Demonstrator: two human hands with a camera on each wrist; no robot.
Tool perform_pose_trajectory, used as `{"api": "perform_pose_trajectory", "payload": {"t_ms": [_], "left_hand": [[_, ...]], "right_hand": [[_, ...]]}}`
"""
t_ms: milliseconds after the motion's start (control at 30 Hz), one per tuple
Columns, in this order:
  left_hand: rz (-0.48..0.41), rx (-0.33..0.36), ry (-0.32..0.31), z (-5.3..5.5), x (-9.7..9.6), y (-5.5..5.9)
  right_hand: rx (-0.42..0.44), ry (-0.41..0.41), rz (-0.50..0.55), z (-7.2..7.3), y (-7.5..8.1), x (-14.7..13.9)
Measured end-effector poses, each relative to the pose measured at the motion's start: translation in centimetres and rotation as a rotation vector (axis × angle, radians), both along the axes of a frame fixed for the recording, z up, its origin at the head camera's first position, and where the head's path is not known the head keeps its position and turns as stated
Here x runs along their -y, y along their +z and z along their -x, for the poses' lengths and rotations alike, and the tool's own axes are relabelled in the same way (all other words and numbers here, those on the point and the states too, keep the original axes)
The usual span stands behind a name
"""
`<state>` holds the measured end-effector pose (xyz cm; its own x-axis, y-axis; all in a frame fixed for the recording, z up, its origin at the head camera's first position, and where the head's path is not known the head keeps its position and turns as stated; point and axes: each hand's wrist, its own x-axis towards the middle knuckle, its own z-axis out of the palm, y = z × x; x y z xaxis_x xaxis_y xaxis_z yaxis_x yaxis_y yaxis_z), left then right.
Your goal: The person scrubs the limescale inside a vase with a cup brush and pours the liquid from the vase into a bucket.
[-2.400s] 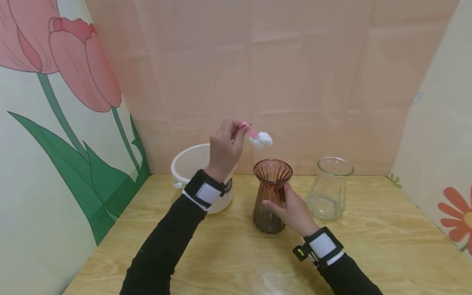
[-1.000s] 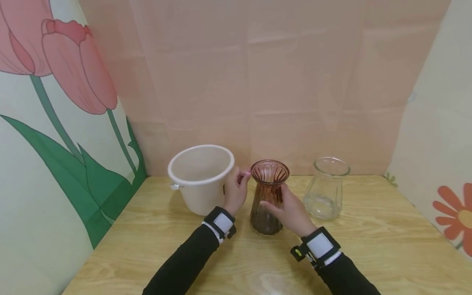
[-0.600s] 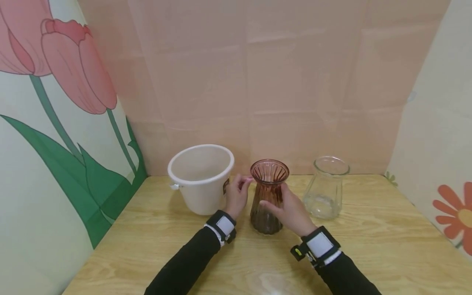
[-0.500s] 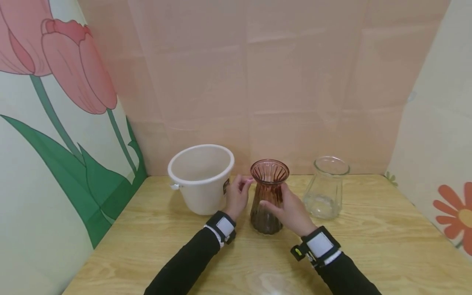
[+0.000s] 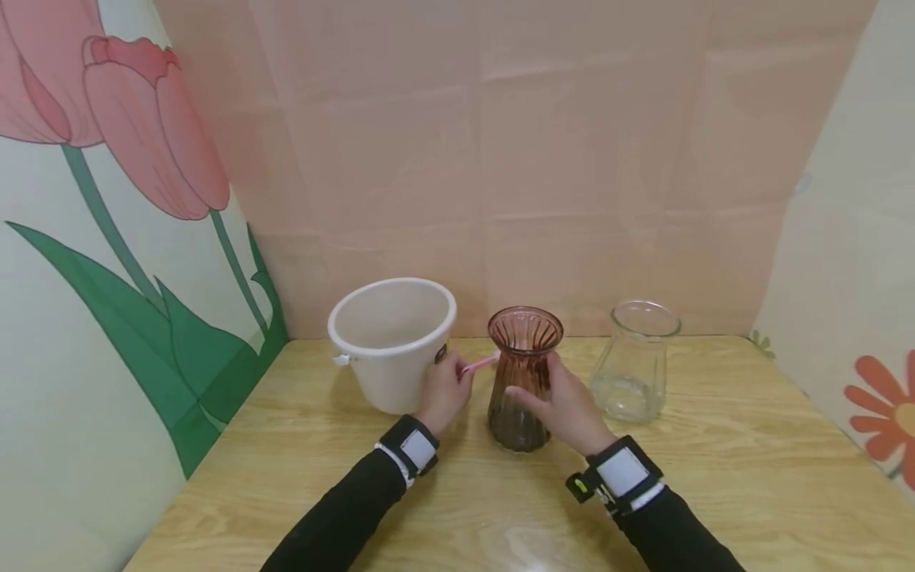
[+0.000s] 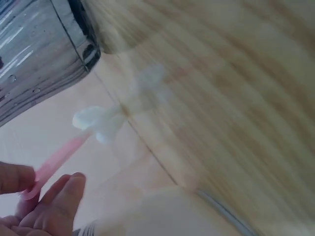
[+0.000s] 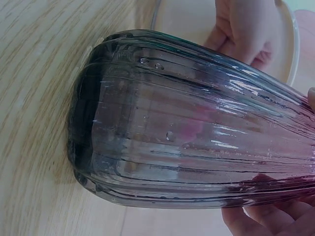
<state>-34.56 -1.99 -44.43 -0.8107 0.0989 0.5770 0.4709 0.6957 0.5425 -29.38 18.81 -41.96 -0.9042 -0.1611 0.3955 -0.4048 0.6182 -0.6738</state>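
Observation:
My left hand [image 5: 442, 389] pinches a pink-handled stick [image 5: 480, 364] between the white bucket and a ribbed glass vase [image 5: 522, 373]. The stick's head, a soft white tuft [image 6: 93, 122], shows in the left wrist view beside the vase; in the head view the vase hides it. The vase is reddish at its flared mouth and grey toward the base, standing upright on the table. My right hand [image 5: 572, 405] grips the vase from its right side, thumb across the front. In the right wrist view, water drops [image 7: 170, 135] dot the glass.
The white bucket [image 5: 389, 349] stands just left of my left hand, its rim near the back wall. Behind and right of the vase is a clear glass jar [image 5: 632, 369]. All stand on a wooden table [image 5: 486, 516] near its back edge.
My left hand came down from above the vase to its left side with the stick. Since half a second ago it shifted slightly left and lower, showing more handle. The right hand keeps its grip.

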Motion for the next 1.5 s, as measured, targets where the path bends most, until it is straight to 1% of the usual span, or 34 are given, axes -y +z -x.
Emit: {"api": "perform_pose_trajectory", "payload": {"t_ms": [100,200,267,367,500,667,767,867,933,1133,1333,1500], "left_hand": [[0.116,0.036,0.018,-0.3,0.4,0.0],[0.233,0.095,0.024,-0.5,0.6,-0.1],[0.289,0.134,0.018,-0.6,0.7,-0.2],[0.341,0.170,0.000,-0.8,0.8,-0.4],[0.392,0.170,-0.015,-0.9,0.9,-1.0],[0.426,0.211,-0.017,-0.9,1.2,-1.4],[0.466,0.218,-0.016,-0.8,1.3,-1.5],[0.517,0.204,-0.012,-0.8,1.4,-1.4],[0.535,0.210,-0.012,-0.8,1.4,-1.4],[0.538,0.244,-0.014,-0.9,1.4,-1.1],[0.557,0.261,-0.011,-1.0,1.5,-0.9],[0.545,0.283,-0.009,-1.6,1.6,-0.1]], "right_hand": [[0.002,-0.008,-0.006,0.0,0.0,-0.1],[-0.008,-0.013,-0.009,-0.1,-0.1,-0.3],[-0.016,-0.014,-0.012,-0.2,-0.1,-0.3],[-0.022,-0.018,-0.013,-0.2,-0.2,-0.3],[-0.016,-0.014,-0.004,-0.3,-0.3,-0.2],[-0.009,-0.010,0.001,-0.2,-0.2,-0.1],[-0.013,-0.008,0.004,-0.2,-0.2,-0.1],[-0.023,-0.004,0.005,-0.2,-0.1,0.0],[-0.028,-0.003,0.004,-0.1,0.0,0.0],[-0.017,-0.002,0.005,-0.1,0.2,0.0],[-0.010,-0.005,0.005,-0.2,0.1,0.0],[-0.002,-0.007,0.007,-0.2,0.1,0.0]]}}
